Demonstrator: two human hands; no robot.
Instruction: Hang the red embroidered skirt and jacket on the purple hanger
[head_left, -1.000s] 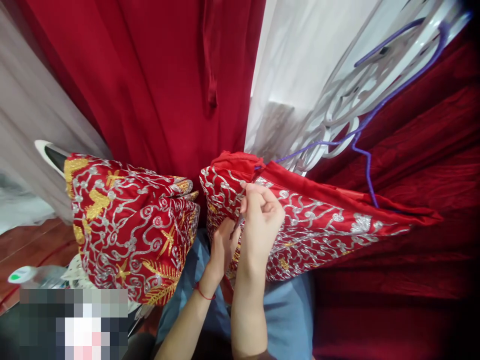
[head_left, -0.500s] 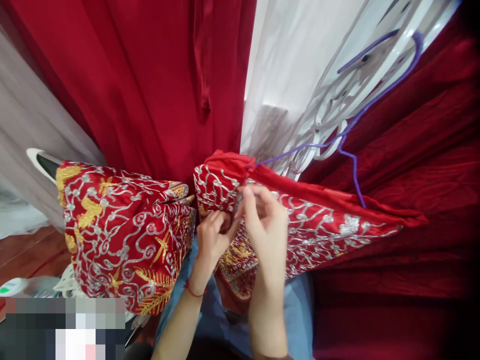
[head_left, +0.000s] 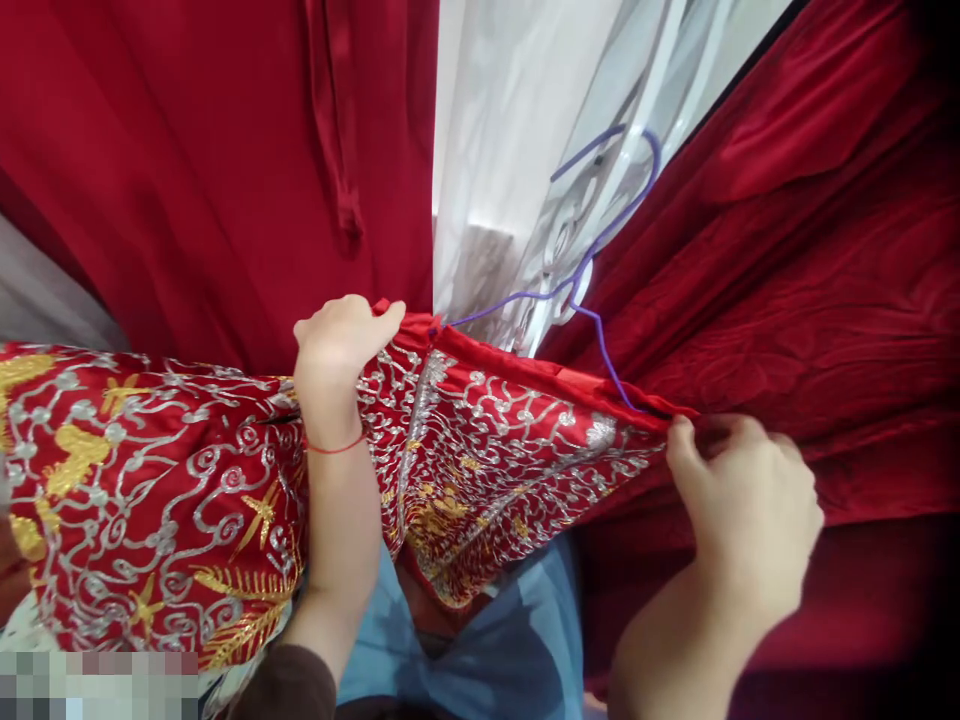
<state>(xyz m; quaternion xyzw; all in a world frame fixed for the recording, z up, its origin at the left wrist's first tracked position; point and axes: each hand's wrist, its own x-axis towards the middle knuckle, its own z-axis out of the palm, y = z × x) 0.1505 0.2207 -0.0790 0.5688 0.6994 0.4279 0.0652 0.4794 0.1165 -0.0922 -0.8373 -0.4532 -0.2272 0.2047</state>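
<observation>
While red curtains (head_left: 187, 170) fill the far side, the embroidered red garment (head_left: 487, 450) hangs centre on a purple hanger (head_left: 592, 250); left hand (head_left: 337, 345) grips its top-left edge, right hand (head_left: 750, 510) pinches its right corner

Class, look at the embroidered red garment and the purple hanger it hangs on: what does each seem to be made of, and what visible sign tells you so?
Embroidered red garment: probably satin-like woven cloth, given its soft sheen, with raised silver and gold metallic-looking thread scrolls. Purple hanger: seemingly thin wire, perhaps plastic-coated, since it is slender, bent and twisted at the neck.
</observation>
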